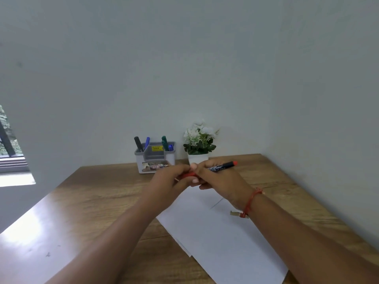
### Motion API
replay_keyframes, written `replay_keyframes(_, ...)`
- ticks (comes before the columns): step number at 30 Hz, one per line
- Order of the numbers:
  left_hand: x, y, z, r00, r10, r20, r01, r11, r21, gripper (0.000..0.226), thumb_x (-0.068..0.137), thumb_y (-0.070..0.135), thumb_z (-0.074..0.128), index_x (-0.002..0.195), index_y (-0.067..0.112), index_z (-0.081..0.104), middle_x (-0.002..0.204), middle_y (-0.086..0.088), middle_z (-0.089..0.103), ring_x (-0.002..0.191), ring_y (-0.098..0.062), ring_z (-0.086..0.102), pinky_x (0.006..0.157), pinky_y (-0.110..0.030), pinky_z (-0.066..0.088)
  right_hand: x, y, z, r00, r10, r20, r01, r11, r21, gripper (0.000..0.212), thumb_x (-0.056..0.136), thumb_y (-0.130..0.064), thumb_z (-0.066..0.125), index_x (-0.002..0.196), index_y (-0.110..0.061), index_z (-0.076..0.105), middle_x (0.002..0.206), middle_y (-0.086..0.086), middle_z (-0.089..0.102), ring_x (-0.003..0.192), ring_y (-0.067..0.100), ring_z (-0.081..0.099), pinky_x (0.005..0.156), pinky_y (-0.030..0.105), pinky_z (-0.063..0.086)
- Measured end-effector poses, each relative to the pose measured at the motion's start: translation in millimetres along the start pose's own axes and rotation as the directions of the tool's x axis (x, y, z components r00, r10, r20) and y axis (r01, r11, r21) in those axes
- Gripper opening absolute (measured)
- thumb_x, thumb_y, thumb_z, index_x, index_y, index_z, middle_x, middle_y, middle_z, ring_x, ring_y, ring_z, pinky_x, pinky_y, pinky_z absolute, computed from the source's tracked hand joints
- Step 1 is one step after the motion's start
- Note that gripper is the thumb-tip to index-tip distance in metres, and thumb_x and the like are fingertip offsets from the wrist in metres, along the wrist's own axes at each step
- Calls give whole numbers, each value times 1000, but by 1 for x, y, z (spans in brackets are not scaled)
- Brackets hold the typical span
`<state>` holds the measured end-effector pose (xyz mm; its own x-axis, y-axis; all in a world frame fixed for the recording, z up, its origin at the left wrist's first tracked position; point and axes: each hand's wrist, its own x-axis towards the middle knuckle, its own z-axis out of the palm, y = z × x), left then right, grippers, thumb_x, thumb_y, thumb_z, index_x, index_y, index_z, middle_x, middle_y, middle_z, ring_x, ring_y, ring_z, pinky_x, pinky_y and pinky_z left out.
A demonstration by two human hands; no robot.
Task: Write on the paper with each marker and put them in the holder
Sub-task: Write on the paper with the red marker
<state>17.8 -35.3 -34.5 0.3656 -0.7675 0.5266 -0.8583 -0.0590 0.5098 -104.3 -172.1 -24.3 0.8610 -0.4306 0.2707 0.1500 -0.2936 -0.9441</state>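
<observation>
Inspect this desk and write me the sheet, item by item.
Surface: wooden desk, glare at its left; white paper lies under the hands.
Job's things: red marker held above the paper; holder by the wall, with black marker, blue marker, green marker and second blue marker standing in it.
Clutter: potted plant right of the holder.
Hands: left hand grips the red marker's cap end; right hand grips its barrel.
Cables: nothing seen.
Surroundings: plain wall; window at far left.

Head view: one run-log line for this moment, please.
red marker held above paper | left hand grips its cap end | right hand grips barrel | holder at back holds other markers
</observation>
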Motion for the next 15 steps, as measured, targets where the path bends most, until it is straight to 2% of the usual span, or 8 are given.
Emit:
replay_keyframes(4,0,-4,-1,1000,-27,-3,26,994,-106,19,93,23,65,108,34,70,84,16,71,79,-3,66,75,-28,58,-1,0,1,997,55,59,-63,988,142,31,101,-28,61,107,0,74,97,20,78,96,30,77,85,36,61)
replay_keyframes(7,-1,-5,-2,999,-42,5,42,986,-163,31,94,16,64,105,46,66,88,15,72,79,-4,66,76,-24,57,-2,-2,2,991,103,80,-119,965,235,30,104,-21,55,111,3,71,99,22,77,97,32,76,85,35,62)
replay_keyframes(10,1,-8,-6,998,-54,29,58,987,-152,30,95,15,62,111,39,67,91,12,73,78,-1,65,77,-23,57,-4,-4,5,988,122,95,-143,953,266,31,105,-20,52,114,4,70,100,21,78,98,30,76,84,34,63)
replay_keyframes(12,2,-11,-10,997,-61,54,68,990,-126,27,96,18,62,116,35,67,92,8,74,80,-5,66,78,-26,57,-5,-5,6,986,127,106,-151,951,270,33,105,-23,52,116,2,70,101,19,78,98,28,76,84,33,63)
replay_keyframes(15,2,-14,-17,991,-107,85,117,986,-117,29,100,22,55,126,33,62,90,6,72,78,-4,67,72,-21,56,-6,-9,6,981,164,104,-187,940,283,33,107,-32,45,116,-13,71,103,12,79,98,24,77,82,34,61)
